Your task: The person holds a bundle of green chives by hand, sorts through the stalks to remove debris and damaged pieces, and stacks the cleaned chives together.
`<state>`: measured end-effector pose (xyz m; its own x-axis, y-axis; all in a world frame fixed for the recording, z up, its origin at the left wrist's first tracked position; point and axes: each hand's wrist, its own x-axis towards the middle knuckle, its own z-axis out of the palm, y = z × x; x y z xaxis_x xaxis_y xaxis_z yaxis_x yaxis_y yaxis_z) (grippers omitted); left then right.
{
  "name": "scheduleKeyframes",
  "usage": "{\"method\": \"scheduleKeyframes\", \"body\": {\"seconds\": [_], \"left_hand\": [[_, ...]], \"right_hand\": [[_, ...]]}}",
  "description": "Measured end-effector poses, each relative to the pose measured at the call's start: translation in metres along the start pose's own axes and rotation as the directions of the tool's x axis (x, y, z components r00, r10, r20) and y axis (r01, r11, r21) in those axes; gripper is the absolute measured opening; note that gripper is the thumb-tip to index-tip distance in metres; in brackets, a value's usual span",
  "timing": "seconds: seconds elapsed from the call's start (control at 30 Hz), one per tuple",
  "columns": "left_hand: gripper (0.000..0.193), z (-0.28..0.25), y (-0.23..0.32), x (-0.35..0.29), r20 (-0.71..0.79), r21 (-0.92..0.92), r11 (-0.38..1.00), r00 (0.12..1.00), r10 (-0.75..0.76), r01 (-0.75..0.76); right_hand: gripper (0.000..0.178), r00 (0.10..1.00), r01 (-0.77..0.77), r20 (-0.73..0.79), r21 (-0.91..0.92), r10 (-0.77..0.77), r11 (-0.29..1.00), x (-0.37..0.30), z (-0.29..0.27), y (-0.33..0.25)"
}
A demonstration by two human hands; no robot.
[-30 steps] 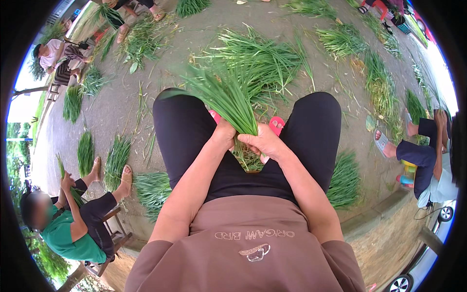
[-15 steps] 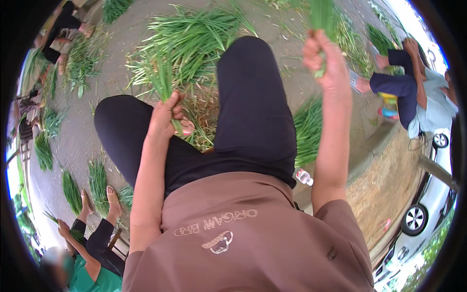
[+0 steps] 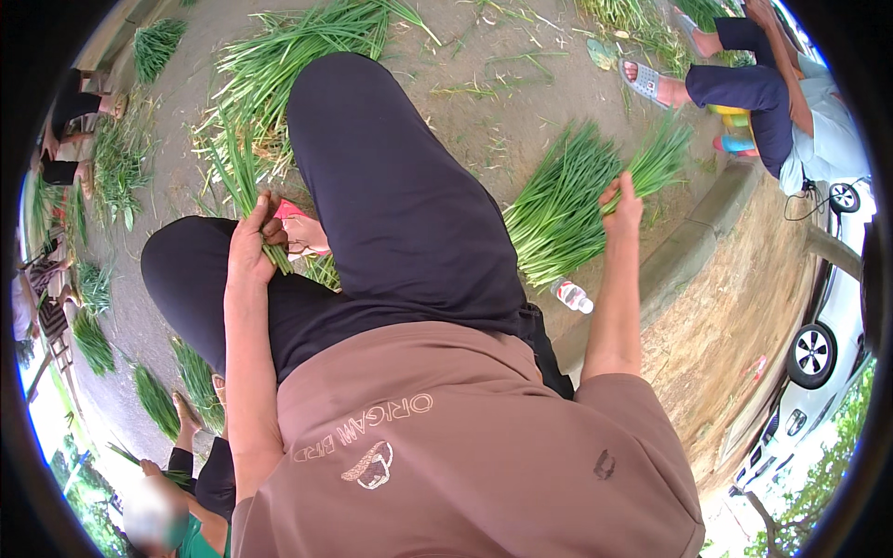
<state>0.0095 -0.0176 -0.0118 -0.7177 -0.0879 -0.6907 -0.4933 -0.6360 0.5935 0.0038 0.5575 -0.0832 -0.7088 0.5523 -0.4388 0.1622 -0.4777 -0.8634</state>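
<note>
My left hand (image 3: 253,240) is closed round a thin bunch of chives (image 3: 240,177), held by its lower ends above my left thigh. Their leaves point up toward a large loose heap of chives (image 3: 288,56) on the ground in front of my knees. Out to the right, my right hand (image 3: 623,200) grips a second small bunch of chives (image 3: 659,153) by its stems, leaves pointing away. This bunch is just beside a neat pile of chives (image 3: 558,205) lying to the right of my right leg.
A clear plastic bottle (image 3: 571,296) lies near my right hip. A stone kerb (image 3: 702,223) runs along the right, with a white car (image 3: 819,391) beyond. Co-workers sit at the right, far left and lower left. Further bundles of chives (image 3: 160,46) lie on the pavement.
My right hand has come down from high in front to the pile at my right, still holding its bunch. My view and body have turned to the right. The left hand keeps its bunch.
</note>
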Motion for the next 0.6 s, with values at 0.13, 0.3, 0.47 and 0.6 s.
{"method": "scheduleKeyframes", "body": {"seconds": [0.13, 0.3, 0.47, 0.6], "left_hand": [[0.016, 0.006, 0.0, 0.003, -0.006, 0.021, 1.0, 1.0, -0.017, 0.018], [0.016, 0.009, -0.002, 0.003, -0.023, 0.057, 0.998, 0.999, -0.024, 0.025], [0.015, 0.006, 0.0, 0.001, -0.009, 0.027, 0.998, 0.999, -0.048, 0.048], [0.014, 0.007, -0.002, 0.001, -0.023, 0.01, 0.998, 0.998, -0.064, 0.064]], "right_hand": [[0.023, 0.991, -0.115, -0.073, -0.106, 0.108, 0.988, -0.012, -0.062, 0.088], [0.022, 0.913, -0.349, -0.208, 0.049, 0.352, 0.936, -0.029, -0.078, 0.152], [0.02, 0.849, -0.472, -0.258, 0.028, 0.462, 0.881, -0.045, -0.075, 0.182], [0.019, 0.817, -0.533, -0.261, -0.003, 0.514, 0.846, -0.042, -0.081, 0.192]]}}
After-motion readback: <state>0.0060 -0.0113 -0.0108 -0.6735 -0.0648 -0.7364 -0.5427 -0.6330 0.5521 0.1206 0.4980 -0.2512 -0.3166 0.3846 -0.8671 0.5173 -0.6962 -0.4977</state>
